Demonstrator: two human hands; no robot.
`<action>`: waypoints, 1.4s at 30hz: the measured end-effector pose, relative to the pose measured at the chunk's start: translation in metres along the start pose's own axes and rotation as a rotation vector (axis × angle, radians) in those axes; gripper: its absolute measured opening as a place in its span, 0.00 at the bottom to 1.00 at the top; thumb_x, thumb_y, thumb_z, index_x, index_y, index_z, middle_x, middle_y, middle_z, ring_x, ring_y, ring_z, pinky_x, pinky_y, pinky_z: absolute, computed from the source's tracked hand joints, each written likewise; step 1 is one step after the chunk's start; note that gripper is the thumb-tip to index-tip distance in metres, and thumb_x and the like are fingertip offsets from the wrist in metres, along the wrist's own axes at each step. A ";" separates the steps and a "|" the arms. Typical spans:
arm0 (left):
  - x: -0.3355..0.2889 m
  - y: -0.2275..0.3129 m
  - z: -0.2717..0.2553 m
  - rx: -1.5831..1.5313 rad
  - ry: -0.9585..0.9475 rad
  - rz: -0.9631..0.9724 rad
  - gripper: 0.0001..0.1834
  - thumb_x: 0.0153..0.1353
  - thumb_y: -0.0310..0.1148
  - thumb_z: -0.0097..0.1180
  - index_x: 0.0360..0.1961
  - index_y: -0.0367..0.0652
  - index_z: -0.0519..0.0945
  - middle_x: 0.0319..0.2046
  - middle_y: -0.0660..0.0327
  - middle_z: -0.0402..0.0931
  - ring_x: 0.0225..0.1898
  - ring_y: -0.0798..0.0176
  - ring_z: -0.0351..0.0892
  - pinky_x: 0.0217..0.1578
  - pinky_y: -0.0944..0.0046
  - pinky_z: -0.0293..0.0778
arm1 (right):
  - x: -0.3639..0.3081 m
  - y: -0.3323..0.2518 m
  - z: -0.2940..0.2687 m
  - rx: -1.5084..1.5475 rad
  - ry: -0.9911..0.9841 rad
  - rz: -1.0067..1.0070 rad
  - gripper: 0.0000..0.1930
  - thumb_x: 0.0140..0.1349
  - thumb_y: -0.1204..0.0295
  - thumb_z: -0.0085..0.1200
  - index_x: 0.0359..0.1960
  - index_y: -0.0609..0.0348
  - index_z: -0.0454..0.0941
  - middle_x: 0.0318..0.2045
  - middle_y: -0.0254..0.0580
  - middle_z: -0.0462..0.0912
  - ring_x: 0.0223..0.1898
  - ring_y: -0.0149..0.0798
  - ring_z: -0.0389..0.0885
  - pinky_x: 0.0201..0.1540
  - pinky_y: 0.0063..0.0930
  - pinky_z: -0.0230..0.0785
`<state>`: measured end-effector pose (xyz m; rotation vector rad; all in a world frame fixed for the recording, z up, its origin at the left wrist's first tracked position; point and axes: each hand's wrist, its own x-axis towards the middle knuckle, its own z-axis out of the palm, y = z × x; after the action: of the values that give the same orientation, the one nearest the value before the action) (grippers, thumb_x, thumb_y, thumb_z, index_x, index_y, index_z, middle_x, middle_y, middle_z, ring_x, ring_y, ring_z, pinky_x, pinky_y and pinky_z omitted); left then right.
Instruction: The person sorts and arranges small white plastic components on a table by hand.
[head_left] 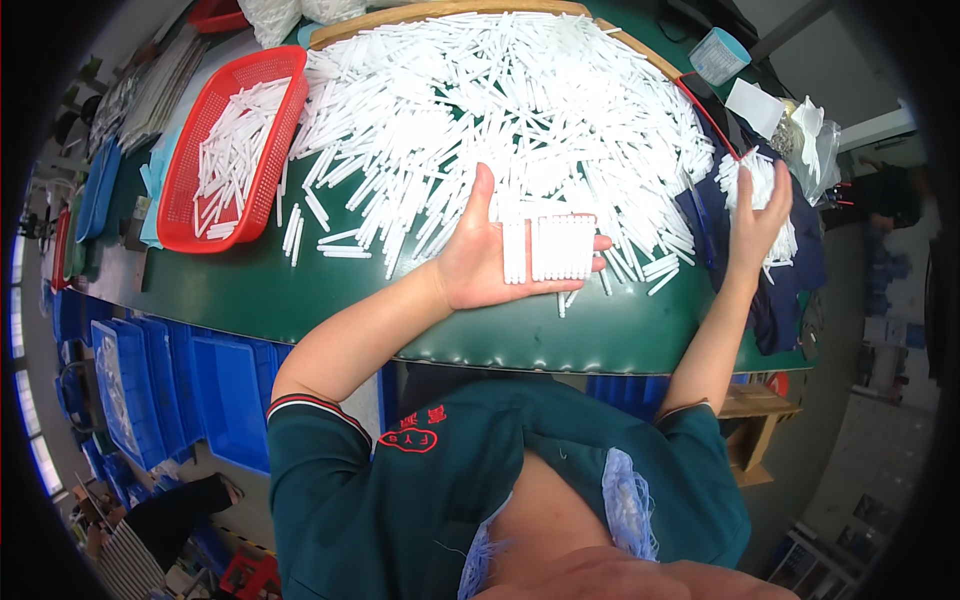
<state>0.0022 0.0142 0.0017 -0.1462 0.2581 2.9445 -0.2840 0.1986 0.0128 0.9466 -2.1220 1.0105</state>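
My left hand [470, 265] is palm up over the near part of the table, thumb stretched out. Across its palm and fingers lies a neat row of short white plastic sticks [562, 248], side by side, with a small gap splitting off a couple near the thumb. My right hand [758, 220] reaches out to the right, thumb and fingers apart, at a heap of small white pieces [785, 245] on a dark blue cloth [775, 320]. Its fingertips reach the heap; I see nothing held between them. A large spread of loose white sticks [400, 130] covers the table beyond my left hand.
A red perforated basket [175, 215] with more white sticks stands at the left on the green table [450, 340]. A wooden edging [440, 14] borders the far side. A white and blue tub [718, 57] stands at the far right. Blue crates [230, 385] sit below at left.
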 end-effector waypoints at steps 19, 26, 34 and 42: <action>0.002 0.004 -0.001 -0.018 -0.004 0.097 0.64 0.45 0.83 0.22 0.68 0.36 0.49 0.64 0.37 0.52 0.67 0.41 0.53 0.64 0.45 0.53 | -0.044 -0.124 0.009 0.398 -0.765 -0.540 0.42 0.38 0.50 0.69 0.55 0.56 0.69 0.60 0.48 0.66 0.65 0.53 0.60 0.65 0.57 0.48; 0.002 0.003 -0.003 -0.022 -0.046 0.089 0.64 0.45 0.83 0.22 0.68 0.36 0.49 0.65 0.37 0.52 0.66 0.40 0.53 0.64 0.45 0.53 | -0.046 -0.127 0.008 0.467 -0.760 -0.499 0.43 0.39 0.51 0.69 0.58 0.56 0.67 0.60 0.48 0.66 0.64 0.53 0.60 0.65 0.56 0.48; 0.002 0.004 -0.002 -0.040 -0.033 0.084 0.65 0.44 0.83 0.23 0.68 0.35 0.49 0.65 0.37 0.51 0.67 0.40 0.52 0.64 0.45 0.52 | -0.049 -0.127 0.009 0.491 -0.759 -0.494 0.44 0.38 0.50 0.69 0.58 0.57 0.67 0.60 0.49 0.66 0.64 0.53 0.60 0.65 0.54 0.49; 0.001 0.004 0.001 -0.022 -0.010 0.089 0.65 0.45 0.83 0.23 0.68 0.35 0.49 0.65 0.37 0.50 0.68 0.41 0.51 0.65 0.44 0.51 | -0.043 -0.125 0.006 0.472 -0.750 -0.512 0.43 0.37 0.50 0.70 0.57 0.56 0.69 0.59 0.49 0.67 0.64 0.53 0.61 0.65 0.55 0.50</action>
<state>0.0003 0.0107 0.0033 -0.1263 0.2362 3.0367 -0.1611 0.1509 0.0266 2.2521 -1.9985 0.9846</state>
